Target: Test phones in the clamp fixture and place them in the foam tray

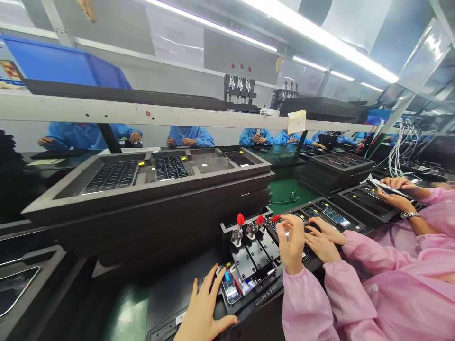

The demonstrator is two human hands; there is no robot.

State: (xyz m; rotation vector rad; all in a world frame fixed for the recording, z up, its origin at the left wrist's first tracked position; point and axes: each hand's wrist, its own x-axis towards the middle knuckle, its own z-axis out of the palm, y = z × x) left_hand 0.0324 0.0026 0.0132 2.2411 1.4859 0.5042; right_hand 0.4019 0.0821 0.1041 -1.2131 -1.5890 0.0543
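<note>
Your left hand (208, 303) has its fingers spread and grasps nothing; their tips are at the jig's left end, by the phone (232, 289), though you cannot tell whether they touch it. Your right hand (293, 241) is raised with fingers curled and thumb apart, beside the rightmost red knob (276, 218); whether it grips that knob you cannot tell.

The phone lies in the left end of the jig (245, 265), dark-faced with a pale rounded rim and blue and red patches. Right of it come three screwed metal plates (263, 250); a bright phone corner shows under their front edge.

The jig's front wall runs along your near side. Behind, the tray stack (177, 208) walls you in. On your right, a co-worker's hands (325, 237) crowd close to yours over phones in a tray. Your roomier side is the left, over the black board (177, 289), with the green bench (130, 308) beyond it.
</note>
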